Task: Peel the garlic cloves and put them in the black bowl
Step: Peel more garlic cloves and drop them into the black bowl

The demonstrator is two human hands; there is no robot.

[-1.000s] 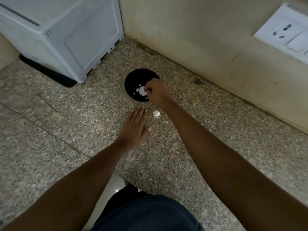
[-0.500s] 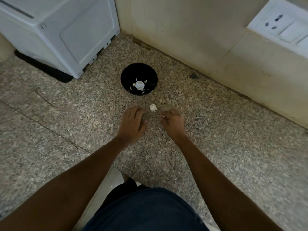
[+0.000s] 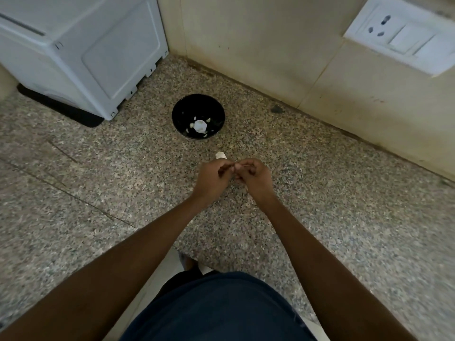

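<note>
The black bowl (image 3: 198, 104) sits on the speckled granite counter near the back wall, with several pale garlic pieces (image 3: 199, 126) inside it. A whitish garlic piece (image 3: 220, 155) lies on the counter just beyond my hands. My left hand (image 3: 213, 179) and my right hand (image 3: 254, 177) meet in front of the bowl, fingertips together, pinching a small garlic clove between them. The clove itself is almost hidden by my fingers.
A white appliance (image 3: 81, 50) on a black mat stands at the back left. The beige wall carries a white socket and switch plate (image 3: 403, 36) at the upper right. A dark spot (image 3: 277, 109) marks the counter by the wall.
My right hand came back from the bowl towards me. My left hand lifted off the counter, and both hands now meet, pinching a clove.
</note>
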